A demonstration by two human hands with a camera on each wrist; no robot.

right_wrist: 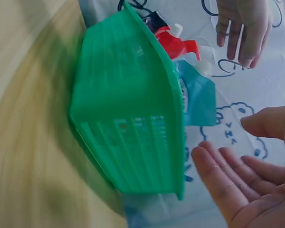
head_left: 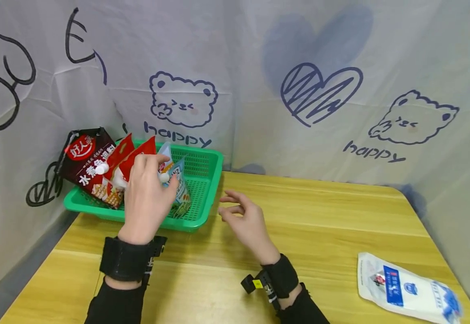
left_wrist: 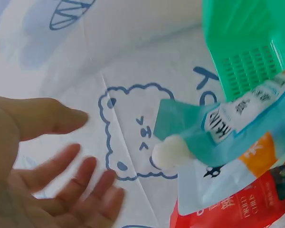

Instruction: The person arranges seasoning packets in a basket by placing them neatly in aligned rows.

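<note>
My left hand [head_left: 147, 198] hovers over the front of a green plastic basket [head_left: 196, 223], thumb and fingers apart with nothing between them. Close by its thumb, a light-blue spouted pouch [head_left: 181, 191] stands inside the basket; its white cap [left_wrist: 172, 153] shows in the left wrist view. Behind that hand are red pouches [head_left: 137, 155] with white caps, partly hidden, and a second pale blue pouch [head_left: 165, 153]. A dark red seasoning packet [head_left: 85, 157] leans at the basket's left end. Just right of the basket, my right hand [head_left: 244, 220] is in the air, fingers loosely bent and holding nothing.
A white and blue pouch [head_left: 410, 288] lies flat at the right front of the wooden table [head_left: 320, 225]. Behind the table hangs a pale cloth [head_left: 251, 112] with drawn bears and a heart, close against the basket's back.
</note>
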